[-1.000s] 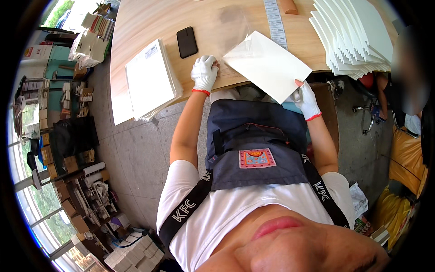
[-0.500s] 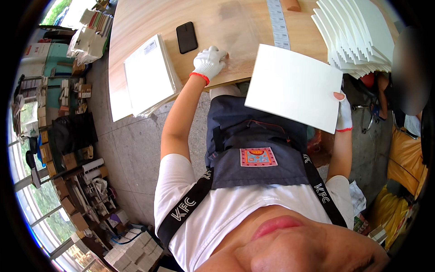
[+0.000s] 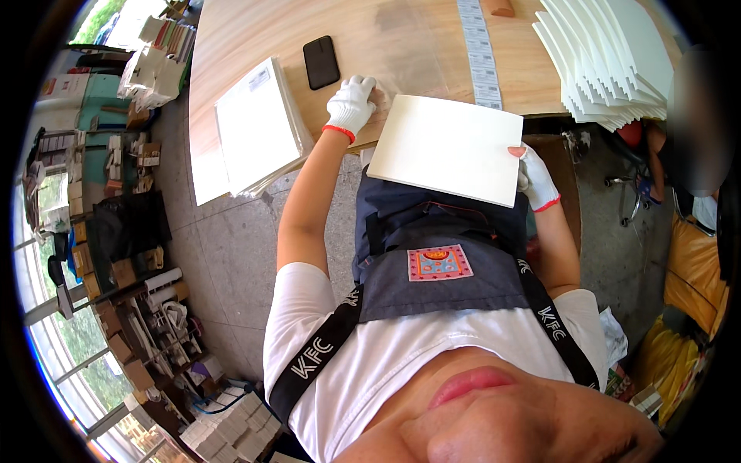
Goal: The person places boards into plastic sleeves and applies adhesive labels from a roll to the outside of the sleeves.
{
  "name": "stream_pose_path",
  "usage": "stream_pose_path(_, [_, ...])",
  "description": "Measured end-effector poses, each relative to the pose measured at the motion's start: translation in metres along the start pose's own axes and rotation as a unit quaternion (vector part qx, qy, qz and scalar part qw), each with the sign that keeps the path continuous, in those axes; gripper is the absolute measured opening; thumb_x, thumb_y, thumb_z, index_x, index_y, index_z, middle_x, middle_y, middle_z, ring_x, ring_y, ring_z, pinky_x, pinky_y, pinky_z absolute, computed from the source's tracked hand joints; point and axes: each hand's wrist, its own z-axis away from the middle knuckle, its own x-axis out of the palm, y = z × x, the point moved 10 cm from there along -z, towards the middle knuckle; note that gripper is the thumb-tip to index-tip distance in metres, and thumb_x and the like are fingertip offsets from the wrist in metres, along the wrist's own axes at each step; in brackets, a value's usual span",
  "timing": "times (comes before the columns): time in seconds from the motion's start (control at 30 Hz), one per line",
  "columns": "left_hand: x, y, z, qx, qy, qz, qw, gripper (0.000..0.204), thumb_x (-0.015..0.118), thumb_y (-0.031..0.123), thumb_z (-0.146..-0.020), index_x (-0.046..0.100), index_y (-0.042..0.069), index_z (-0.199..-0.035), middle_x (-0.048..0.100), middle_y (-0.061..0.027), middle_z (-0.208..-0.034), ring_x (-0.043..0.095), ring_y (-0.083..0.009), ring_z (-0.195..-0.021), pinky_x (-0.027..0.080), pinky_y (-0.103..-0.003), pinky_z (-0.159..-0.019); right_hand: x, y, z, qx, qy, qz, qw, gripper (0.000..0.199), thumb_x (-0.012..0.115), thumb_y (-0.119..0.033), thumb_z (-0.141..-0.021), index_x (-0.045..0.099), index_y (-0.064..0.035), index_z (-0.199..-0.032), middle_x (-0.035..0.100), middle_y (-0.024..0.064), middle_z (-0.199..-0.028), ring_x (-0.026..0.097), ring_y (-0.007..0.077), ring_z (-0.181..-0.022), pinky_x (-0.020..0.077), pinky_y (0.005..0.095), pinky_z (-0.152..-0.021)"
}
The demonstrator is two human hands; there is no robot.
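Brown cardboard cartons (image 3: 122,272) and a bulky black bag (image 3: 131,224) line the left side of the room, with block-like white paper stacks (image 3: 231,428) lower down. Next comes the pale wood-grain desk (image 3: 231,31); near its left edge lies a stack of white rectangular sheets in clear plastic (image 3: 258,131), a small printed label at its far end. Just right of that stack, farther from the person, lies a black rectangular phone with rounded corners (image 3: 321,62).

The left hand (image 3: 351,106), in a white knitted glove with a red cuff, rests near the desk's front edge, fingers curled beside a clear plastic sheet (image 3: 409,62); I cannot tell whether its grip pinches the plastic. To the right, a thin white rectangular board (image 3: 448,150) is over the desk's front edge and the dark blue apron (image 3: 432,224); whether it touches the desk is unclear. Beyond it runs a strip of white printed labels (image 3: 478,54). The right hand (image 3: 534,177), gloved alike, pinches the board's right edge in its grip, bare thumb tip on top, other fingers underneath. Farther right, a fanned stack of thick white boards (image 3: 610,62) fills the desk's corner.
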Motion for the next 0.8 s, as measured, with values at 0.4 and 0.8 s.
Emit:
stream_pose_path(0.4, [-0.006,-0.031,0.006,-0.034,0.189,0.065,0.979,0.009,0.063,0.012,-0.071,0.065,0.015,-0.078,0.060,-0.0087,-0.082,0.058,-0.0275,-0.083,0.048,-0.040,-0.072,-0.020,0.026,-0.040,-0.056,0.030,-0.154,0.986,0.039,0.055,-0.018,-0.088,0.048,0.0010,-0.121,0.058,0.0126,-0.115,0.058,0.0234,-0.104,0.0488,0.0365,-0.089])
stream_pose_path(0.8, [-0.045,0.055,0.092,0.058,0.375,0.345,0.858,0.055,0.052,-0.012,-0.074,0.050,0.012,-0.124,0.058,-0.0093,-0.113,0.064,-0.0201,-0.084,0.052,-0.027,-0.071,-0.022,0.031,-0.018,-0.118,0.037,-0.211,0.970,0.046,0.056,-0.017,-0.088,0.042,-0.0040,-0.130,0.054,0.0108,-0.118,0.056,0.0222,-0.104,0.0473,0.0347,-0.088])
